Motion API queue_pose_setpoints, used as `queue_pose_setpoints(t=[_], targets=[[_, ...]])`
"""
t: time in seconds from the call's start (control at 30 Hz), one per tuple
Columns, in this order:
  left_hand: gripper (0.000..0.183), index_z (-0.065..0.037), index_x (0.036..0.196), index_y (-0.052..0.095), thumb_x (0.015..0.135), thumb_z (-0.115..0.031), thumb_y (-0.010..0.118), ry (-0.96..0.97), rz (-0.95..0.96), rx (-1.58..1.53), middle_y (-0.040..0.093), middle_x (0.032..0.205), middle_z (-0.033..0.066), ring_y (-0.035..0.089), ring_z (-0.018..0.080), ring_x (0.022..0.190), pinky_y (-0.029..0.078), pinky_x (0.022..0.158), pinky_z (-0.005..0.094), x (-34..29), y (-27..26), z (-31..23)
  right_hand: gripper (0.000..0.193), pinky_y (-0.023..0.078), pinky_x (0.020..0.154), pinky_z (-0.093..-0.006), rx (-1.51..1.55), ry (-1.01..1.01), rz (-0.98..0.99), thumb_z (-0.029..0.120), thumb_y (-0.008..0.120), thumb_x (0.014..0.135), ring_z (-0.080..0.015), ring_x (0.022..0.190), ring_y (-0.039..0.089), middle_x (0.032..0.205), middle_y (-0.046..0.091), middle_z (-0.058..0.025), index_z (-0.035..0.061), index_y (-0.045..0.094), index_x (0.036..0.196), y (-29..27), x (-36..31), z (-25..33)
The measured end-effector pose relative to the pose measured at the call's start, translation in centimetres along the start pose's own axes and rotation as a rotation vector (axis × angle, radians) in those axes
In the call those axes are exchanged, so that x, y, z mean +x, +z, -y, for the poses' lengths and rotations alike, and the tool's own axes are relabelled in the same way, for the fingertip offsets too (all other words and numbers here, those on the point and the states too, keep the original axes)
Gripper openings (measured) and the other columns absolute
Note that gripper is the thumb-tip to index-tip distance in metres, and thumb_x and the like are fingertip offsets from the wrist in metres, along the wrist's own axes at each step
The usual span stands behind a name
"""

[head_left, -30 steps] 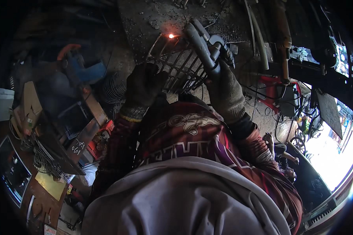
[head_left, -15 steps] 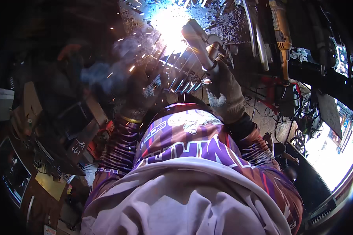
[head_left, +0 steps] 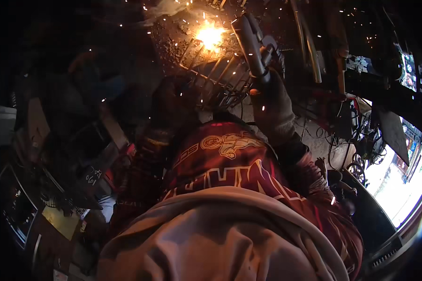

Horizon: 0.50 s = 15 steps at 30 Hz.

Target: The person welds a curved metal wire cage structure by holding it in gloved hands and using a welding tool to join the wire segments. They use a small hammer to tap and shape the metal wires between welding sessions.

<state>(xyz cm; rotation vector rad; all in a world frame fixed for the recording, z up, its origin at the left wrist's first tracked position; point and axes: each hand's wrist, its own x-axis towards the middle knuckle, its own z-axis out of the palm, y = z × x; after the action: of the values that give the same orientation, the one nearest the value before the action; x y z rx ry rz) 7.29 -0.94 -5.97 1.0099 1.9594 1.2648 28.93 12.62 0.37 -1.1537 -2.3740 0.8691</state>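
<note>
My right hand (head_left: 273,100), in a grey glove, grips a welding torch (head_left: 251,42) whose tip points left at a bright orange glow (head_left: 210,35) on a metal wire grille (head_left: 215,72). Sparks scatter around the glow. My left hand (head_left: 166,100), in a dark glove with a yellow cuff, rests against the near left edge of the grille; the dimness hides whether it grasps the bars. My red patterned sleeves and a grey garment fill the lower middle.
Metal rods and pipes (head_left: 309,47) lie right of the grille. Cables and red hoses (head_left: 342,122) spread at right. Scrap pieces and boxes (head_left: 65,154) crowd the dark left side. A bright opening (head_left: 398,182) glows at lower right.
The welding light was a small spot, flared to a white-blue blaze with smoke, and has now dimmed to an orange glow with flying sparks. Both hands stay at the grille.
</note>
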Motion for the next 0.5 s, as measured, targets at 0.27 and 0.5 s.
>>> queue_pose_setpoints(t=[0.27,0.5], targets=[[0.029,-0.006,0.095,0.064,0.081,-0.025,0.081,0.079,-0.065,0.082,0.064,0.084,0.0099,0.066,0.0233,0.076,0.053,0.072,0.0351,-0.2,-0.3,0.5,0.065,0.054,0.082,-0.0476,0.023,0.008,0.049,0.031,0.066,0.093,-0.0432,0.102,0.066,0.115,0.065,-0.0238,0.0057,0.038,0.145,0.1,-0.1,-0.3],[0.030,-0.005,0.093,0.060,0.083,-0.026,0.079,0.181,-0.027,0.184,0.062,0.079,0.0072,0.064,0.0215,0.072,0.051,0.068,0.0364,0.0,-0.3,1.3,0.063,0.050,0.093,-0.0458,0.039,0.045,0.136,0.030,0.065,0.095,-0.0425,0.113,0.061,0.123,0.060,-0.0261,0.0011,0.040,0.144,-0.1,-0.4,0.2]])
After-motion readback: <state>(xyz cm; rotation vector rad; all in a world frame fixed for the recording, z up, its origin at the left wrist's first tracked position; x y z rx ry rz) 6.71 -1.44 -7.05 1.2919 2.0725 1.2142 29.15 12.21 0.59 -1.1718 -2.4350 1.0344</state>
